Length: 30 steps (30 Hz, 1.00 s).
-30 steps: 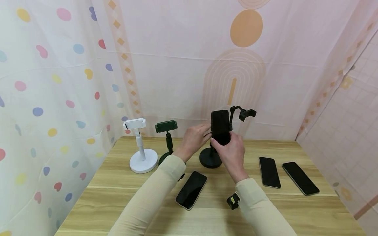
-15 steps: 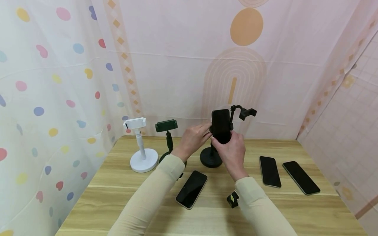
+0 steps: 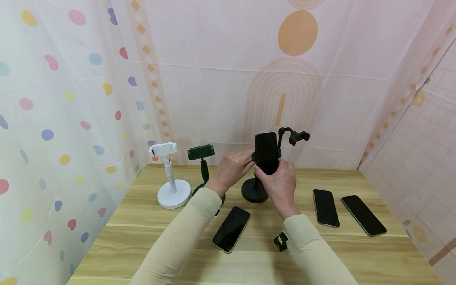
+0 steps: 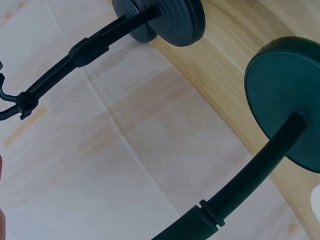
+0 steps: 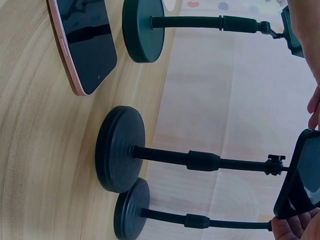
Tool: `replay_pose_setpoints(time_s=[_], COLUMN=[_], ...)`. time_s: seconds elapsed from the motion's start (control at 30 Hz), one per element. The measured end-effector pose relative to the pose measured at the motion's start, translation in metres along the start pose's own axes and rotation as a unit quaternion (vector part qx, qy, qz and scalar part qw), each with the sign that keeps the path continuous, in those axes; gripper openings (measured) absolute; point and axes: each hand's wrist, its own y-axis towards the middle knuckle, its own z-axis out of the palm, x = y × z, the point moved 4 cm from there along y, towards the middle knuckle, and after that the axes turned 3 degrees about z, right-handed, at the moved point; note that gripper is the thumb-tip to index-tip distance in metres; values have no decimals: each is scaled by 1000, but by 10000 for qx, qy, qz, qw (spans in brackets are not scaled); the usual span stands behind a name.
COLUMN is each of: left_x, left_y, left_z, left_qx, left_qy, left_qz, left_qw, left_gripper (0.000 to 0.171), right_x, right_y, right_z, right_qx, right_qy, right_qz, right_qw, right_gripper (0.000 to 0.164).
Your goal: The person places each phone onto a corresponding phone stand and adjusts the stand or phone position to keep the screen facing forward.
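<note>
My right hand (image 3: 279, 184) grips the lower end of a black smartphone (image 3: 266, 152), its thumb across the phone's front corner. The phone stands upright against the clamp of a black phone stand (image 3: 254, 190), between the clamp's sides. At the phone's left edge, my left hand (image 3: 233, 168) holds the clamp's left side with its fingertips; its thumb is hidden. In the right wrist view, left fingers (image 5: 315, 106) show beside the phone (image 5: 302, 175). Just behind and to the right rises a second black phone stand (image 3: 298, 137), its base hidden in the head view.
A white phone stand (image 3: 173, 194) and a dark green phone stand (image 3: 201, 152) are on the left. One phone (image 3: 231, 229) lies in front of the hands. Two others, a phone (image 3: 325, 208) and a longer phone (image 3: 363, 215), lie at the right of the wooden table (image 3: 256, 265).
Both hands stay almost in place. A little more of the clamp's dark left side shows between the left fingertips and the phone. The other stands and phones have not moved.
</note>
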Motion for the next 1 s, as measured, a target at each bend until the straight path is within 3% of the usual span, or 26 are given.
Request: replay_pose_setpoints(time_s=[0.57,1.0], left_x=[-5,-1], left_y=[-1,-5], left_z=[-3,-5], left_qx=[-57,48], left_qy=[372,98], left_qz=[249,24], left_qw=[9990,9999], left_gripper=[40,39], right_x=[0,5], right_y=[0,-1], right_z=[-1,3], right_qx=[-95,-12], right_qy=[-47,58], right_qz=[68,42], right_qw=[9999,10000], right_gripper=[71,78])
